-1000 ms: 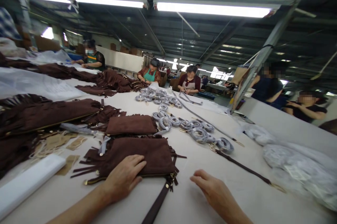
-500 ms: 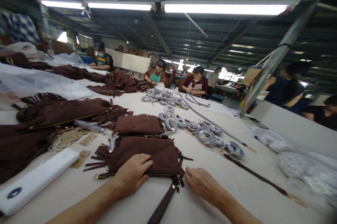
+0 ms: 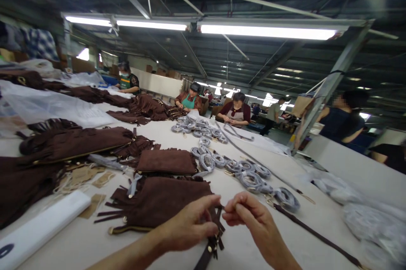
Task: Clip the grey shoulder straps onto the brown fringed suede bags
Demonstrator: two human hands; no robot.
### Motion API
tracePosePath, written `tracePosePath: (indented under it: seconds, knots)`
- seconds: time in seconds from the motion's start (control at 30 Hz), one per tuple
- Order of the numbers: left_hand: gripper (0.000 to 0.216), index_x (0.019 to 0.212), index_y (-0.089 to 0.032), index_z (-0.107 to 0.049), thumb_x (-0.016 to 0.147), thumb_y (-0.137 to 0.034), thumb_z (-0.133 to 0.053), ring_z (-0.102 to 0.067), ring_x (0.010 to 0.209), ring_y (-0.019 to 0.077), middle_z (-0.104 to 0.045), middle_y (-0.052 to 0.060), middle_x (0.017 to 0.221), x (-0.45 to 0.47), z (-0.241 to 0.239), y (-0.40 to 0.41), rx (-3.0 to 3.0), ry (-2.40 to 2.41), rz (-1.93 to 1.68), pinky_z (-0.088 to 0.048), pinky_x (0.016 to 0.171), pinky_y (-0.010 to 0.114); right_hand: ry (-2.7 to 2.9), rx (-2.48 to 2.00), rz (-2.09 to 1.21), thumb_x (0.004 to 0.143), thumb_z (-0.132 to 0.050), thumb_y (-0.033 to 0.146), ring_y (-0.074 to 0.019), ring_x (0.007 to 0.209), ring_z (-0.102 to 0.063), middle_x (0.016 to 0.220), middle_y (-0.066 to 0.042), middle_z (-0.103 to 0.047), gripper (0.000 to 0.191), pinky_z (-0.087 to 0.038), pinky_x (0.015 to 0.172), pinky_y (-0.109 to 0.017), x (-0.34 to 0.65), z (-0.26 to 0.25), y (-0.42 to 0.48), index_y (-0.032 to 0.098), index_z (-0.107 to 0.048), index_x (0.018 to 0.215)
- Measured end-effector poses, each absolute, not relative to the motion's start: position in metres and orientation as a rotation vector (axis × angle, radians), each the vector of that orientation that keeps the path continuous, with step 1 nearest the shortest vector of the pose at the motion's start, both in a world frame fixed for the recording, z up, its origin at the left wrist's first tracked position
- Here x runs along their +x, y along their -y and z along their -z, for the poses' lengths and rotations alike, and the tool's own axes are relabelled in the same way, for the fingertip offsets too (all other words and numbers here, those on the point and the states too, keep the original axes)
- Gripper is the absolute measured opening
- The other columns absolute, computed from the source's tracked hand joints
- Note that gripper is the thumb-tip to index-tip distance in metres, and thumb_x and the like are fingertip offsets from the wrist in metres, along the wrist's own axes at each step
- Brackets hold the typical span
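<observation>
A brown fringed bag [image 3: 168, 200] lies flat in front of me, its gold-toned zipper along the near edge. My left hand [image 3: 190, 223] is over the bag's right end, thumb and forefinger apart, with nothing visible gripped. Just right of that end, my right hand [image 3: 249, 217] is raised with its fingertips pinched together. A dark tip shows at those fingertips, too small to name. Below my left hand, a dark brown strap [image 3: 204, 257] runs from the bag's corner toward me. A second brown bag [image 3: 166, 161] lies directly behind the first.
Coiled grey-wrapped straps [image 3: 250, 179] spread across the table's middle. More brown bags [image 3: 79, 143] and paper tags [image 3: 80, 174] lie left, near a white box-like object [image 3: 47, 223]. Plastic bags [image 3: 368, 219] sit at right. Co-workers [image 3: 236, 113] sit across the table.
My left hand has lifted off the bag's front and moved right to its end. The right hand has risen, turned and pinched its fingers. The view has tilted up slightly.
</observation>
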State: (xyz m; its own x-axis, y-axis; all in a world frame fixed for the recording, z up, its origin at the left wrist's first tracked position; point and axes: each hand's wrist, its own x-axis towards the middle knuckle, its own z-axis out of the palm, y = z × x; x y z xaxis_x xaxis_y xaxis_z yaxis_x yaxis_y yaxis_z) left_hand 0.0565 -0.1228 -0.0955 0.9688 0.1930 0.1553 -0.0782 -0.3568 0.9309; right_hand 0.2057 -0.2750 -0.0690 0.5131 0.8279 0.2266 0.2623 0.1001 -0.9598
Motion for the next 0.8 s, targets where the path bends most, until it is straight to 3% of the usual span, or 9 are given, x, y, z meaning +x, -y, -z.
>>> tracePosePath:
  seconds: [0.1, 0.23, 0.33, 0.43, 0.47, 0.5, 0.57, 0.63, 0.8]
  knots:
    - [0.021, 0.079, -0.013, -0.065, 0.079, -0.027, -0.05, -0.048, 0.056, 0.0099, -0.056, -0.001, 0.061, 0.071, 0.094, 0.129, 1.762, -0.056, -0.248, -0.036, 0.054, 0.02, 0.8, -1.314, -0.53, 0.076, -0.072, 0.045, -0.0178, 0.067, -0.069, 0.076, 0.0, -0.069, 0.027, -0.056, 0.062, -0.028, 0.212, 0.058, 0.286, 0.02, -0.061, 0.075]
    - [0.018, 0.069, -0.015, -0.056, 0.074, -0.032, -0.05, -0.038, 0.049, 0.0085, -0.049, -0.004, 0.053, 0.07, 0.108, 0.109, 1.612, -0.208, -0.29, -0.03, 0.051, 0.02, 0.609, -1.294, -0.496, 0.068, -0.079, 0.042, -0.0176, 0.065, -0.069, 0.073, 0.001, -0.07, 0.026, -0.056, 0.06, -0.027, 0.239, 0.063, 0.307, 0.022, -0.063, 0.073]
    - [0.014, 0.079, -0.017, -0.056, 0.071, -0.026, -0.049, -0.05, 0.067, 0.0132, -0.06, 0.002, 0.076, 0.065, 0.108, 0.1, 1.692, -0.305, -0.468, -0.041, 0.065, 0.024, 0.602, -1.313, -0.554, 0.068, -0.079, 0.043, -0.0184, 0.067, -0.069, 0.073, 0.001, -0.07, 0.027, -0.055, 0.06, -0.028, 0.241, 0.072, 0.308, 0.022, -0.062, 0.072]
    - [0.043, 0.108, -0.02, -0.056, 0.065, -0.017, -0.053, -0.05, 0.105, 0.0213, -0.055, 0.009, 0.125, 0.067, 0.096, 0.11, 1.915, -0.219, -0.662, -0.041, 0.09, 0.033, 0.671, -1.223, -0.647, 0.072, -0.076, 0.042, -0.014, 0.062, -0.065, 0.071, 0.002, -0.067, 0.025, -0.051, 0.058, -0.023, 0.226, 0.076, 0.295, 0.021, -0.062, 0.071]
    - [0.049, 0.113, -0.021, -0.055, 0.064, -0.016, -0.055, -0.049, 0.108, 0.0224, -0.052, 0.009, 0.13, 0.069, 0.093, 0.116, 1.949, -0.155, -0.637, -0.04, 0.091, 0.034, 0.692, -1.194, -0.673, 0.074, -0.076, 0.041, -0.013, 0.062, -0.064, 0.071, 0.002, -0.067, 0.024, -0.051, 0.058, -0.023, 0.221, 0.076, 0.291, 0.021, -0.062, 0.072]
    - [0.048, 0.114, -0.021, -0.056, 0.066, -0.018, -0.056, -0.051, 0.104, 0.0221, -0.055, 0.009, 0.124, 0.071, 0.091, 0.122, 1.938, -0.1, -0.564, -0.042, 0.088, 0.033, 0.704, -1.175, -0.689, 0.075, -0.075, 0.041, -0.0127, 0.062, -0.064, 0.072, 0.002, -0.067, 0.023, -0.051, 0.059, -0.023, 0.218, 0.076, 0.287, 0.022, -0.062, 0.072]
    - [0.03, 0.099, -0.016, -0.061, 0.07, -0.025, -0.054, -0.055, 0.075, 0.0169, -0.063, 0.006, 0.086, 0.077, 0.092, 0.13, 1.804, -0.059, -0.393, -0.044, 0.069, 0.028, 0.711, -1.167, -0.697, 0.076, -0.074, 0.04, -0.0131, 0.065, -0.065, 0.074, 0.002, -0.067, 0.022, -0.052, 0.062, -0.023, 0.216, 0.073, 0.284, 0.022, -0.062, 0.073]
    - [0.022, 0.08, -0.014, -0.06, 0.074, -0.031, -0.048, -0.043, 0.051, 0.0109, -0.05, -0.002, 0.056, 0.081, 0.099, 0.129, 1.641, -0.093, -0.307, -0.036, 0.052, 0.023, 0.707, -1.181, -0.679, 0.075, -0.075, 0.04, -0.0131, 0.065, -0.065, 0.073, 0.003, -0.067, 0.023, -0.052, 0.061, -0.023, 0.222, 0.069, 0.288, 0.022, -0.061, 0.072]
    - [0.02, 0.07, -0.014, -0.059, 0.072, -0.03, -0.047, -0.037, 0.042, 0.0088, -0.047, -0.004, 0.046, 0.078, 0.12, 0.107, 1.71, -0.265, -0.306, -0.027, 0.045, 0.021, 0.604, -1.58, -0.426, 0.073, -0.071, 0.043, -0.0233, 0.075, -0.071, 0.088, -0.005, -0.072, 0.028, -0.058, 0.057, -0.029, 0.243, 0.078, 0.301, 0.021, -0.062, 0.089]
